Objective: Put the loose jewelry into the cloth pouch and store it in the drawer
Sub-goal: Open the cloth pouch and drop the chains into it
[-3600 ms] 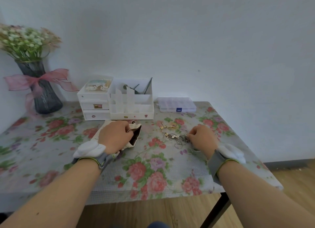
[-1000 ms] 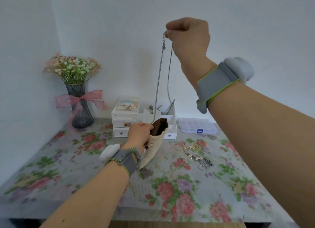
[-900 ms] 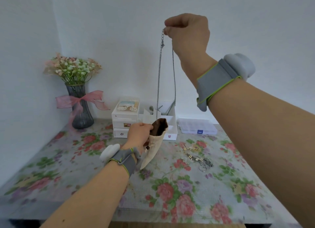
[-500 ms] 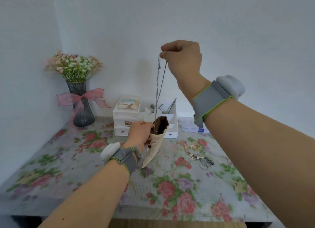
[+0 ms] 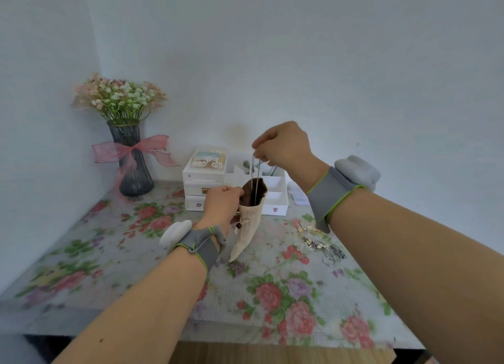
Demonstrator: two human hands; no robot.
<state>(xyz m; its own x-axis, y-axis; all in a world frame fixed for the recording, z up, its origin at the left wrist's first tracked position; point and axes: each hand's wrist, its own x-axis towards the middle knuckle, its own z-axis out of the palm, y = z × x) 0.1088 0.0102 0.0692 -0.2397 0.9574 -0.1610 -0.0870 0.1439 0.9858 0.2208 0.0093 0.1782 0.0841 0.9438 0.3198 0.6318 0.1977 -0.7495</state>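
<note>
My left hand [image 5: 222,204] holds a beige cloth pouch [image 5: 246,228] upright above the table, gripping its brown-lined mouth, which gapes open. Just above it my right hand [image 5: 283,145] pinches the top of a thin silver chain [image 5: 255,177]. The chain hangs straight down into the pouch's mouth, and its lower part is hidden inside. More loose jewelry [image 5: 323,248], gold and silver pieces, lies on the flowered tablecloth to the right of the pouch. A white drawer unit [image 5: 201,186] stands behind the pouch, its drawers closed.
A white open organizer [image 5: 275,193] with tools adjoins the drawer unit. A clear plastic box [image 5: 298,196] lies partly behind my right wrist. A dark glass vase [image 5: 133,170] with flowers and a pink bow stands at the back left corner. The table's front edge [image 5: 245,339] is near me.
My right hand has come down from high above the table, lowering the chain into the pouch. My left hand has kept the pouch open in about the same place.
</note>
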